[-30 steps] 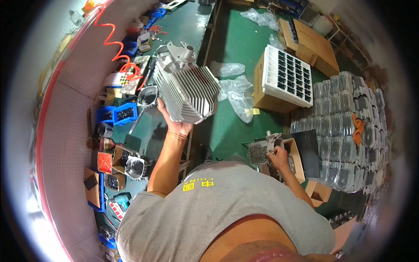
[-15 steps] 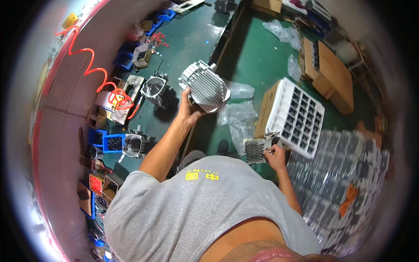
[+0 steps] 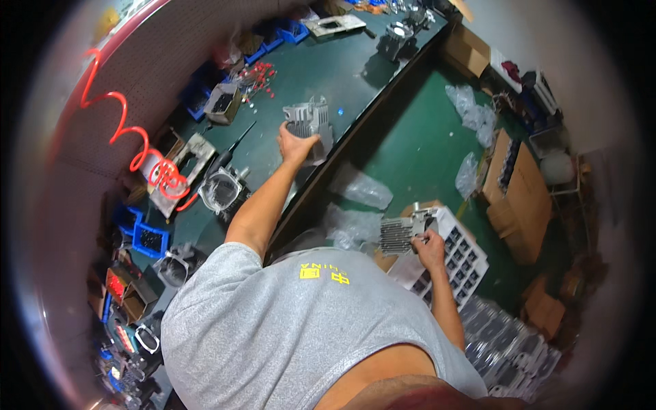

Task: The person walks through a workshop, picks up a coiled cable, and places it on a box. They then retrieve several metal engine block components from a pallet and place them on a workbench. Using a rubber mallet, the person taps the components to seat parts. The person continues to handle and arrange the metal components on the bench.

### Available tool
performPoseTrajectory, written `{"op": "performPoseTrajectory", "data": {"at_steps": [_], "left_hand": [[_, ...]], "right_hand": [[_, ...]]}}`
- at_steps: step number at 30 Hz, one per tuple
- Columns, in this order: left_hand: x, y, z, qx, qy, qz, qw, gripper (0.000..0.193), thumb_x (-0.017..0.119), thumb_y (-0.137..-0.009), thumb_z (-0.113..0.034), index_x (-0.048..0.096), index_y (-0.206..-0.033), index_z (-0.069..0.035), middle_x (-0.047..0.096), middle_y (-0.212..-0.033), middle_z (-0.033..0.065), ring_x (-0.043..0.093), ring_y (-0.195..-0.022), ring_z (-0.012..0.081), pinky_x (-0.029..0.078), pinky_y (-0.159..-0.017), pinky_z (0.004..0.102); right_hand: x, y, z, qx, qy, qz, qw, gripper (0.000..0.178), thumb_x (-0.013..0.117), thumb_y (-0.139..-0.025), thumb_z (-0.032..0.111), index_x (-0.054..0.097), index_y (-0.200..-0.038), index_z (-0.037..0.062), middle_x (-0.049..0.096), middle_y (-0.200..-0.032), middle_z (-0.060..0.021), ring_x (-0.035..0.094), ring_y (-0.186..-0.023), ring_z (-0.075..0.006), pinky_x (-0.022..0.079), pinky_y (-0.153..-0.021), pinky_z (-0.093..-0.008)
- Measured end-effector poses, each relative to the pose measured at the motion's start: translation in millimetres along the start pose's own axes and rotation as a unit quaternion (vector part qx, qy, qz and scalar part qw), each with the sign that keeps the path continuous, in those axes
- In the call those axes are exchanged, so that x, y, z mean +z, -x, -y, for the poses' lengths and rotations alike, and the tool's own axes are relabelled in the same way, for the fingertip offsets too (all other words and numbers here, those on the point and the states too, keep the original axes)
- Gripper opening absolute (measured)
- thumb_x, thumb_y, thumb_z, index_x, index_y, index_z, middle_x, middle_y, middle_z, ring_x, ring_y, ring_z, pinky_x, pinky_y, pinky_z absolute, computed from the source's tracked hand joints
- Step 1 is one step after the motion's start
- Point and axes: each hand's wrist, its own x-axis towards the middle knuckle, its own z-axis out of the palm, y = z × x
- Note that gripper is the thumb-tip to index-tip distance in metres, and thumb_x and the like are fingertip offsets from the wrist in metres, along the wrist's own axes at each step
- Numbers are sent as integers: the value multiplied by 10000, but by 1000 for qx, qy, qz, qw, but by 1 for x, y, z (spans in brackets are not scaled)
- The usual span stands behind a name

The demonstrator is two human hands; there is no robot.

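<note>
My left hand (image 3: 295, 145) is closed on a grey finned metal housing (image 3: 316, 121), over the green bench near its edge. The thumb lies across the housing's near side; whether its underside touches the bench I cannot tell. Off to the right, my right hand (image 3: 428, 247) grips a second finned housing (image 3: 398, 236) by its end, fins pointing left. That one is held out above the floor, in front of a white tray (image 3: 456, 292) with rows of dark pockets. Another open housing (image 3: 222, 190) stands on the bench, left of my left forearm.
Blue bins (image 3: 150, 239), a coiled red hose (image 3: 124, 130) and a box of small black parts (image 3: 222, 102) line the bench's wall side. Plastic bags (image 3: 362, 186) lie by the bench edge. Cartons (image 3: 517, 198) stand at right; wrapped grey parts (image 3: 509, 345) are stacked at lower right.
My left hand has carried its housing forward over the bench, and the housing has turned to show another side. The right hand still holds its housing. The whole view has swung round.
</note>
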Motion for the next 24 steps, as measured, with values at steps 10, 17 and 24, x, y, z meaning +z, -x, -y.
{"op": "performPoseTrajectory", "data": {"at_steps": [10,17,24], "left_hand": [[16,-44,46,205,7,8,979,1117,939,-566,-261,326,-1464,-2,440,-1397,241,440,-1328,388,355,-1155,447],[-4,-22,44,69,-65,14,995,1192,945,-578,-246,252,-1519,-14,490,-1418,250,498,-1323,367,397,-1135,419],[23,-1,3,58,-92,-59,992,1126,904,-599,-181,307,-1538,-13,459,-1488,224,435,-1402,356,343,-1170,400]], "right_hand": [[-50,-202,59,-125,108,31,986,264,794,-749,174,636,-799,-32,633,-701,-168,619,-639,-254,485,-616,-388],[-21,-388,109,-262,87,130,952,256,778,-785,193,631,-877,6,670,-863,-208,655,-853,-413,502,-728,-472],[26,-529,184,-446,127,163,871,187,703,-837,164,601,-926,36,666,-984,-167,622,-1015,-391,497,-860,-499]]}}
